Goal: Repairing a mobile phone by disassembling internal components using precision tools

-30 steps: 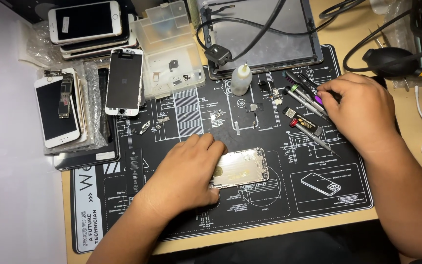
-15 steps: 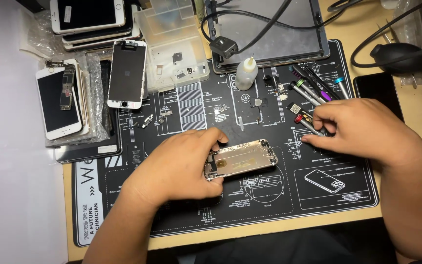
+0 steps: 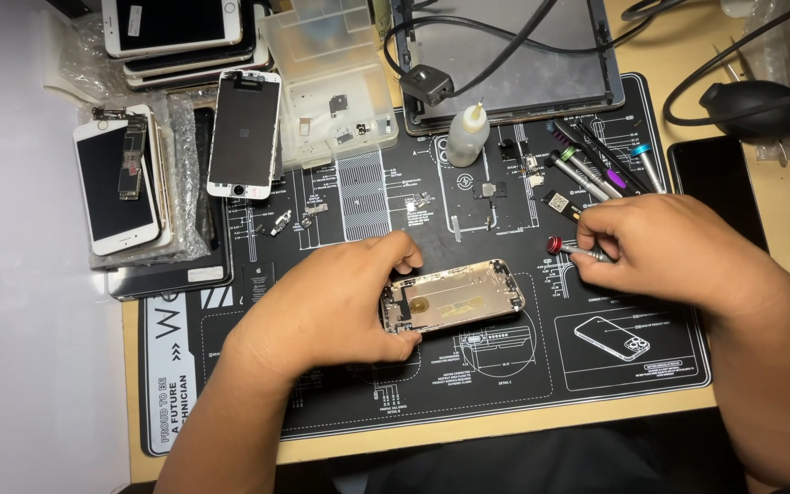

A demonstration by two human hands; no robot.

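Note:
My left hand (image 3: 331,306) grips the left end of an opened, gold-toned phone housing (image 3: 457,298), which lies inside-up on the black repair mat (image 3: 596,366). Thumb and fingers pinch its two long edges. My right hand (image 3: 678,252) is to the right of the housing, fingers closed on a small screwdriver with a red cap (image 3: 569,247), held sideways with the cap pointing left. The screwdriver is clear of the housing.
Several screwdrivers (image 3: 596,165) lie at the mat's upper right, a small white squeeze bottle (image 3: 467,135) at top centre. A clear parts box (image 3: 331,82), phone screens (image 3: 242,133) and stacked phones (image 3: 119,178) sit at upper left. A tablet (image 3: 505,55) with cables lies behind.
My right hand left the row of tools and came down toward the housing holding the red-capped screwdriver. My left hand shifted from covering the housing to gripping its left end.

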